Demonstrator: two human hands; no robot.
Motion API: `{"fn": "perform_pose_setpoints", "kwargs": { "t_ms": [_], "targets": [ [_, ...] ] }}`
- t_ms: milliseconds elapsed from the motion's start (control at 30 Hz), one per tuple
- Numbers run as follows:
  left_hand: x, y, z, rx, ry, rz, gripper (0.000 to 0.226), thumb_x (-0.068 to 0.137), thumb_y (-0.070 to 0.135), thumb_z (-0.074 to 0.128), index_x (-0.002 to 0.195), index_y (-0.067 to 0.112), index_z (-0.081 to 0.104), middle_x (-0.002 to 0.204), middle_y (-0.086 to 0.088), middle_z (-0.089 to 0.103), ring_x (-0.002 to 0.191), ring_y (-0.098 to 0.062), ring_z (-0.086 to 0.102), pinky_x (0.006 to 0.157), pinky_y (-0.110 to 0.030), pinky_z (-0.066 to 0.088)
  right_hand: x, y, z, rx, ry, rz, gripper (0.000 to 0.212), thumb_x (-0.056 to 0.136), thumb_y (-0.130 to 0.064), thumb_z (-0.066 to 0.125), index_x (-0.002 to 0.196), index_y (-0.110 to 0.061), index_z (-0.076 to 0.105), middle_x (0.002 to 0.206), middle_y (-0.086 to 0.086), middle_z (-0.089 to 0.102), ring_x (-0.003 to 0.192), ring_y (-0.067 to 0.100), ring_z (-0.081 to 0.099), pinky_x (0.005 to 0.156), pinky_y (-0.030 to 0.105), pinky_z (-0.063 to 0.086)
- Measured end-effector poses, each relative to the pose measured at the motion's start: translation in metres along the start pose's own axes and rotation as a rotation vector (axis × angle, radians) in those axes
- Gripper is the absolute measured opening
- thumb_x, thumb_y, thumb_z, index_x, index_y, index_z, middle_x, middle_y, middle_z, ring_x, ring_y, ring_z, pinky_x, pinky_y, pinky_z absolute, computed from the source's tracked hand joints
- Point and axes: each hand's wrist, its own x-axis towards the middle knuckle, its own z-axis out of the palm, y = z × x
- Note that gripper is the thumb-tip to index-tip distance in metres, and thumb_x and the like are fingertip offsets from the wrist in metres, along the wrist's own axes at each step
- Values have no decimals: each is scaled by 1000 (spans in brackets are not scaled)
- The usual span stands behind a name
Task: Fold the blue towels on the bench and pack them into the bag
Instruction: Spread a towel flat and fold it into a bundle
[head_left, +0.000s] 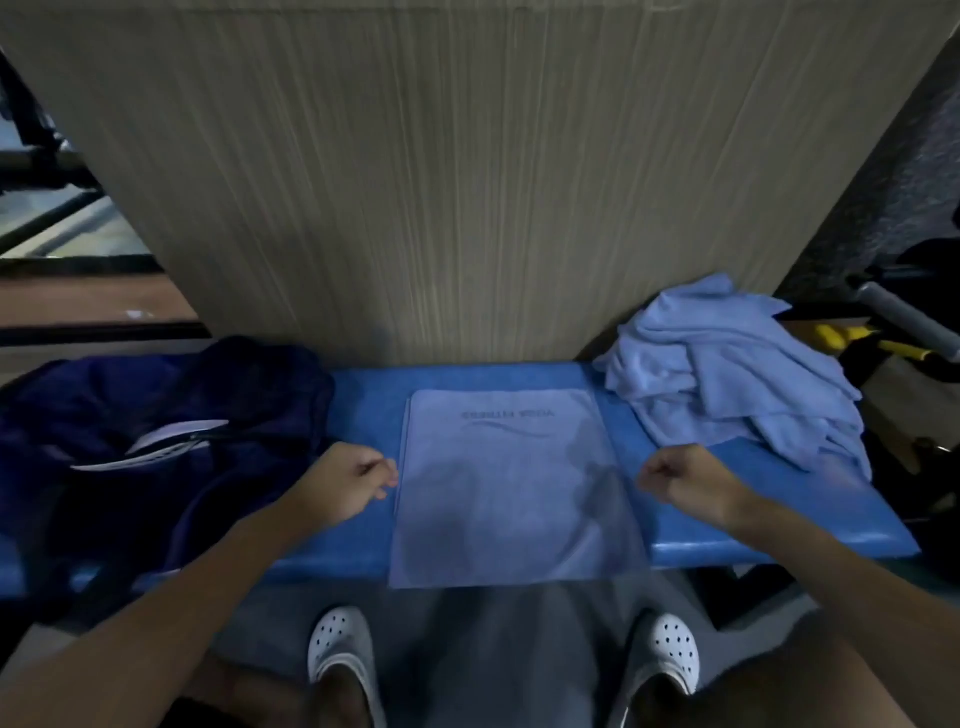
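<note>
Left hand (358, 480) and right hand (680, 480), fingers curled, sit at the flat towel's (514, 483) two side edges, pinch not discernible; towel lies mid-counter (363, 410), long axis running away from the person, hands equally near.

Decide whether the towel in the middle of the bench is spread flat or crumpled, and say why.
Flat: the towel lies smooth, straight-edged, logo showing, near edge overhanging the bench. Doubled left edge suggests one fold.

Dim, soft-focus, wide-angle bending at edges.
</note>
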Motion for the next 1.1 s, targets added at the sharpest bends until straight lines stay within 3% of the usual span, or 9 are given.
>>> {"fn": "perform_pose_setpoints", "kwargs": {
  "t_ms": [67, 133, 267, 333, 433, 533, 767, 933, 1100],
  "targets": [
    [11, -3, 5, 79, 15, 115, 31, 93, 23, 58, 81, -5, 68, 82, -21, 69, 69, -14, 58, 68, -32, 49, 9, -2, 7, -16, -4, -43, 22, 84, 4, 64, 68, -11, 66, 69, 13, 66, 64, 8, 54, 59, 18, 41],
    [23, -10, 16, 122, -18, 184, 26, 93, 26, 60, 88, 4, 72, 88, -7, 73, 82, -11, 64, 85, -35, 51, 18, -2, 18, -16, -20, -82, 16, 84, 5, 63, 81, -8, 71, 81, 11, 70, 77, 14, 59, 68, 15, 43],
    [49, -17, 38, 164, -64, 211, 26, 97, 19, 58, 120, 11, 66, 134, 8, 54, 130, -11, 48, 110, -26, 35, 43, 0, 40, -103, -57, -122, 28, 87, -7, 63, 114, -11, 68, 108, -2, 66, 101, 16, 62, 89, 24, 45],
    [63, -17, 42, 248, -41, 204, 32, 97, 26, 56, 126, 13, 64, 139, 6, 54, 131, -12, 49, 109, -23, 34, 54, 4, 47, -153, -74, -128, 27, 91, -16, 63, 118, -13, 65, 113, -4, 65, 105, 16, 61, 90, 26, 45],
    [78, -13, 40, 347, 59, 218, 40, 86, 42, 50, 113, 21, 71, 117, 8, 68, 109, -15, 64, 99, -37, 47, 75, 11, 53, -242, 6, -170, 22, 91, -21, 61, 111, -17, 68, 107, -2, 70, 99, 20, 65, 87, 37, 50],
    [100, -8, 39, 291, 122, 236, 35, 84, 36, 54, 109, 16, 69, 103, 7, 64, 99, -18, 63, 91, -36, 49, 100, 9, 56, -221, 145, -259, 19, 89, -12, 62, 105, -15, 71, 99, -1, 70, 92, 21, 65, 83, 38, 52],
    [154, -8, 41, 398, 220, 216, 46, 89, 25, 67, 130, 7, 56, 128, -11, 57, 119, -29, 52, 105, -37, 39, 153, 8, 67, -374, 253, -275, 40, 91, -14, 60, 130, -8, 57, 137, 16, 52, 123, 37, 49, 102, 52, 43],
    [168, -6, 41, 415, 255, 227, 13, 82, 21, 68, 77, 23, 55, 83, 3, 57, 81, -18, 55, 73, -33, 45, 168, 11, 60, -452, 251, -245, 37, 90, -11, 57, 127, -8, 57, 115, 16, 64, 103, 34, 60, 87, 50, 50],
    [169, -7, 39, 368, 265, 227, 8, 81, 14, 70, 83, 17, 64, 87, 2, 58, 80, -13, 53, 67, -16, 35, 170, 4, 66, -391, 361, -257, 22, 83, -1, 63, 104, -3, 69, 92, 16, 62, 86, 34, 59, 77, 39, 49]
  ]
}}
